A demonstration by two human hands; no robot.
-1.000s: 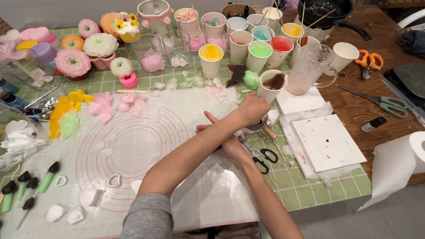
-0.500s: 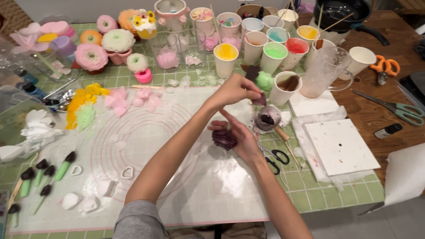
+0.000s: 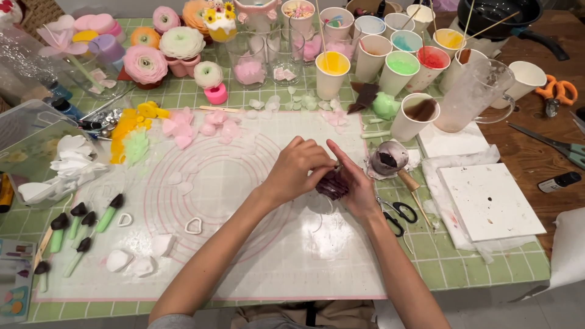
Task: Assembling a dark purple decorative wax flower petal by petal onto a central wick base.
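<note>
My right hand (image 3: 361, 190) cups a small dark purple flower piece (image 3: 332, 184) above a white silicone mat (image 3: 244, 262) with pink rings. My left hand (image 3: 297, 167) is closed beside it, fingertips pinched on the piece's upper edge, so the piece is held between both hands. Just right of them stands a small glass bowl (image 3: 389, 159) with dark purple colour inside, a wooden-handled tool leaning at its side.
Paper cups of coloured liquid (image 3: 332, 73) and a clear pitcher (image 3: 469, 97) line the back. Black scissors (image 3: 397, 214) and a white tile (image 3: 487, 201) lie to the right. Loose pink petals (image 3: 207, 128), finished flowers (image 3: 146, 64) and green sponge daubers (image 3: 79, 225) are on the left.
My left hand has drawn back from near the small bowl and cups, down to the purple piece in my right hand. The view has shifted slightly.
</note>
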